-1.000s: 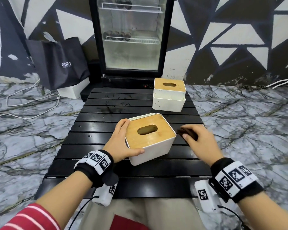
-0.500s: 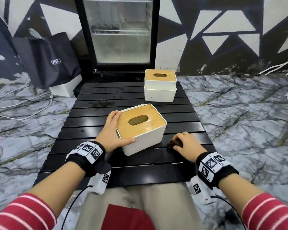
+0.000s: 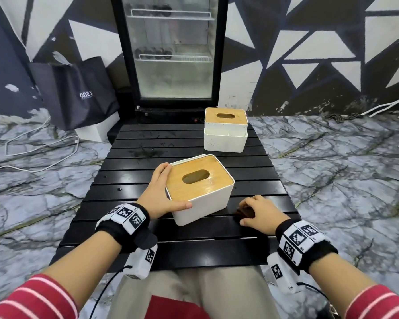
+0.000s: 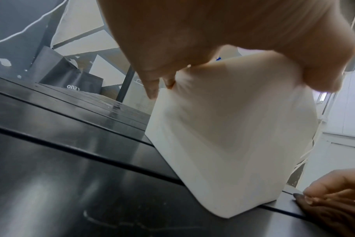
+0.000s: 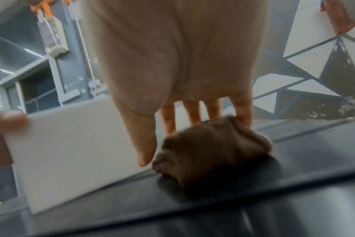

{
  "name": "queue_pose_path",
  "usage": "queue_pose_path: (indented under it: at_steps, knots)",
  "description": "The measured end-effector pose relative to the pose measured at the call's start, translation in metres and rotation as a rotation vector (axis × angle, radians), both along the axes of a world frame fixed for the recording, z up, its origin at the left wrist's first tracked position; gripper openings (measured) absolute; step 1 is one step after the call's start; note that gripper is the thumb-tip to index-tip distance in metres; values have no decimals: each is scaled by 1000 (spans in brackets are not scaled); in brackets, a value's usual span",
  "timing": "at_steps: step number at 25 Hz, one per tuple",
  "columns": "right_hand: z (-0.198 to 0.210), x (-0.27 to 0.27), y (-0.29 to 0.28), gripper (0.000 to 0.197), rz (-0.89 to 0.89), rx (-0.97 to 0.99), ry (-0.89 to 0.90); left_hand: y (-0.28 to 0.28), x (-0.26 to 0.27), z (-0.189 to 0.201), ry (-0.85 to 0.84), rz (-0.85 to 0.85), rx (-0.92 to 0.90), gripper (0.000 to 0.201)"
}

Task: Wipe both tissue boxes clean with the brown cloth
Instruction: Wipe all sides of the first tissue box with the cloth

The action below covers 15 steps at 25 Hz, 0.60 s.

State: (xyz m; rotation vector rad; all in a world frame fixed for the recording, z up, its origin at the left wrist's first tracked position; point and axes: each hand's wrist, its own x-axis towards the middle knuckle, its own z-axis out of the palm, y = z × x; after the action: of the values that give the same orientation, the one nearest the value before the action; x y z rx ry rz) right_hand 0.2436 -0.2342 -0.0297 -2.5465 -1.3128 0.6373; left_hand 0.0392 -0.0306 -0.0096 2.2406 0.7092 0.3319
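Observation:
The near tissue box (image 3: pixel 200 187), white with a bamboo lid, sits at the middle of the black slatted table (image 3: pixel 134 180). My left hand (image 3: pixel 172 187) grips its left end, fingers over the far edge and thumb on the near side. The same box (image 4: pixel 229 136) fills the left wrist view. The bunched brown cloth (image 3: pixel 241 211) lies on the table just right of the box's near corner. My right hand (image 3: pixel 251 212) holds it down, fingers curled over it and thumb at its side. In the right wrist view the cloth (image 5: pixel 211 154) lies under the fingers (image 5: pixel 192 115). A second, taller tissue box (image 3: pixel 225 130) stands at the far right.
A glass-door fridge (image 3: pixel 173 54) stands right behind the table's far edge. A black shopping bag (image 3: pixel 78 93) and a white box sit on the marble floor at the far left, with white cables (image 3: pixel 39 155) trailing. My lap is at the near edge.
My right hand has come down with the brown cloth from beside the box's right end to the table nearer me. My left hand has kept its hold on the box.

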Motion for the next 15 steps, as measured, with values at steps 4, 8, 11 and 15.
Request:
queue_pose_path:
  at_steps: [4, 8, 11, 15]
  knots:
    - [36, -34, 14, 25, 41, 461, -164, 13, -4, 1, 72, -27, 56, 153]
    - [51, -86, 42, 33, 273, 491, -94, 27, -3, 1, 54, -51, 71, 136]
    - [46, -100, 54, 62, 242, 351, -279, 34, -6, 3, 20, -60, 78, 116]
    - [57, -94, 62, 46, 241, 300, -389, 33, -23, 10, 22, -17, 225, 92]
